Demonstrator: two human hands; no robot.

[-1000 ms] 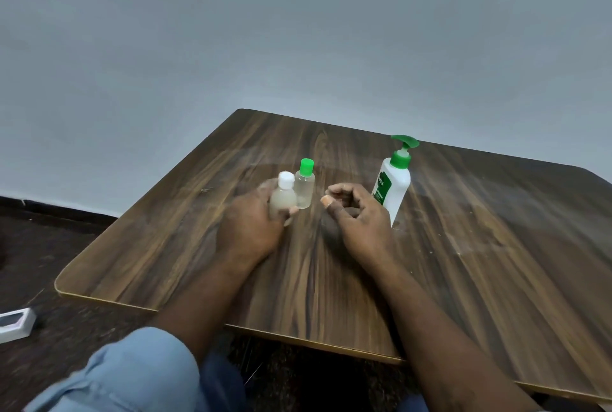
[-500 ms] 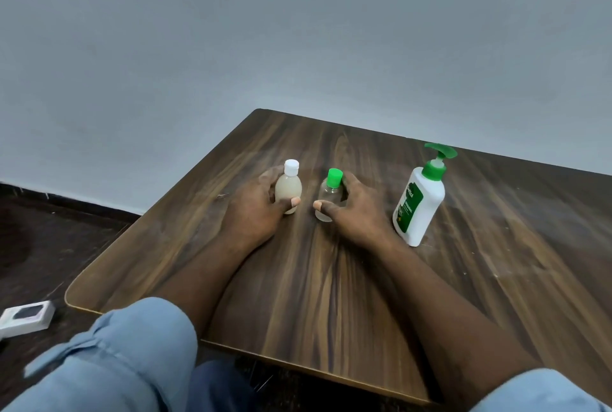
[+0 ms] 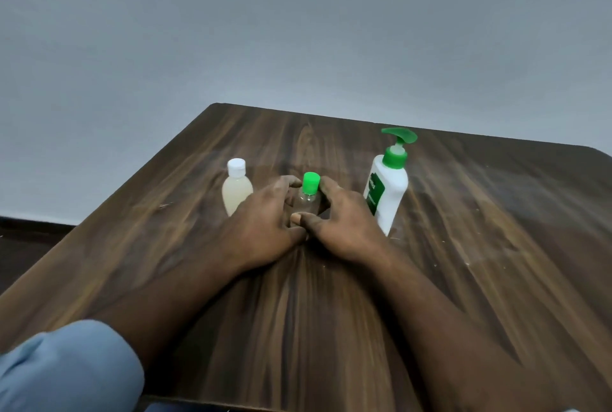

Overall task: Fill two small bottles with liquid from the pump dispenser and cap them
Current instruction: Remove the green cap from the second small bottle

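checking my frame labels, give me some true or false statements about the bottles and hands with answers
1. The white-capped bottle holds pale liquid. True.
2. The pump dispenser stands upright to the right of the right hand. True.
3. The left hand grips the white-capped bottle. False: that bottle stands free; both hands hold the green-capped bottle.
4. The bottle between the hands has no cap. False: its green cap is on.
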